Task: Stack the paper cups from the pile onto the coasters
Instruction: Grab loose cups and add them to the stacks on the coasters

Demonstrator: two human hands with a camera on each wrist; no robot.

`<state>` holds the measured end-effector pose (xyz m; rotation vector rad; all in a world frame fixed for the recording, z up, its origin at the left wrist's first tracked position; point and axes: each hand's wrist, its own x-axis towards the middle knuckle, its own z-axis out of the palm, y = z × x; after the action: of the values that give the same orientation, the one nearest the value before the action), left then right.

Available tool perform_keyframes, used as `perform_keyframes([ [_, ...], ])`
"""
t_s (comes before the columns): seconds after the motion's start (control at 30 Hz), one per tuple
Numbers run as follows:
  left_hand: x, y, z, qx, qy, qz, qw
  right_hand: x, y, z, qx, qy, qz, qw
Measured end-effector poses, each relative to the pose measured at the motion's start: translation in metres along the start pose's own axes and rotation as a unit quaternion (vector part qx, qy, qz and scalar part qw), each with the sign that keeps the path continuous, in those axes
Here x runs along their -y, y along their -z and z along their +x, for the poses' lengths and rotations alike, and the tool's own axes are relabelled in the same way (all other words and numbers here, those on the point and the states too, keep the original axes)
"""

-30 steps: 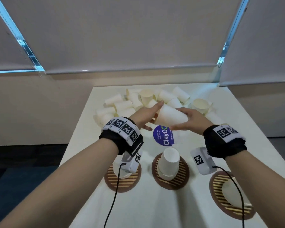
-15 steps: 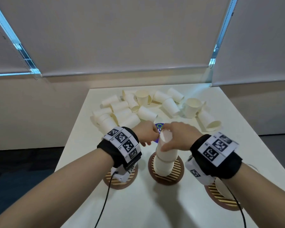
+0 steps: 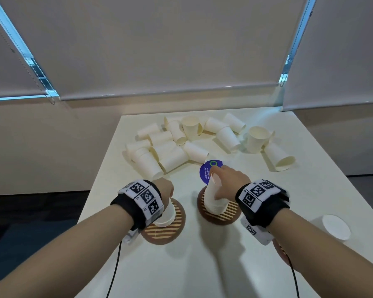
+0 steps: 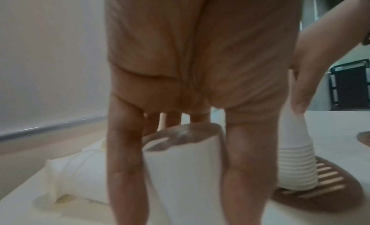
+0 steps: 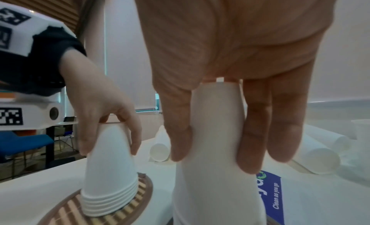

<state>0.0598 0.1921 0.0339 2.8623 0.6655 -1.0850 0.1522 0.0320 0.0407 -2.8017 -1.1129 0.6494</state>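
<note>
White paper cups [image 3: 177, 147] lie in a loose pile at the back of the table. My left hand [image 3: 168, 194] grips from above an upside-down cup stack [image 3: 165, 218] on the left slatted coaster [image 3: 170, 233]; in the left wrist view its fingers [image 4: 124, 165] curl round the top cup [image 4: 180, 173]. My right hand [image 3: 219, 187] holds the top cup of the taller middle stack [image 3: 212, 203] on the middle coaster [image 3: 226, 214]. The right wrist view shows its fingers [image 5: 252, 133] and thumb round that cup [image 5: 216, 149], with the left stack [image 5: 110, 173] beside it.
A round blue sticker [image 3: 208, 172] lies just behind the middle stack. My right wrist hides most of a third coaster [image 3: 281, 253]. One white cup [image 3: 336, 226] stands alone near the table's right edge. The left table edge runs close to the left coaster.
Both hands came down from the pile toward me with a cup. The right hand set it over the middle stack and holds it; the left hand moved onto the left stack.
</note>
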Motion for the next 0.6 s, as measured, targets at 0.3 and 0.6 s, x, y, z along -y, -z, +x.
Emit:
perform_keyframes([
  [0.3,0.005,0.017,-0.004,-0.047,-0.015,-0.033,0.998,-0.010,0.018,-0.002,0.019,-0.070,0.036,0.997],
  [0.6,-0.066,0.053,-0.017,-0.159,-0.231,-0.196,0.940,-0.096,0.057,-0.009,0.141,-0.231,-0.102,0.957],
])
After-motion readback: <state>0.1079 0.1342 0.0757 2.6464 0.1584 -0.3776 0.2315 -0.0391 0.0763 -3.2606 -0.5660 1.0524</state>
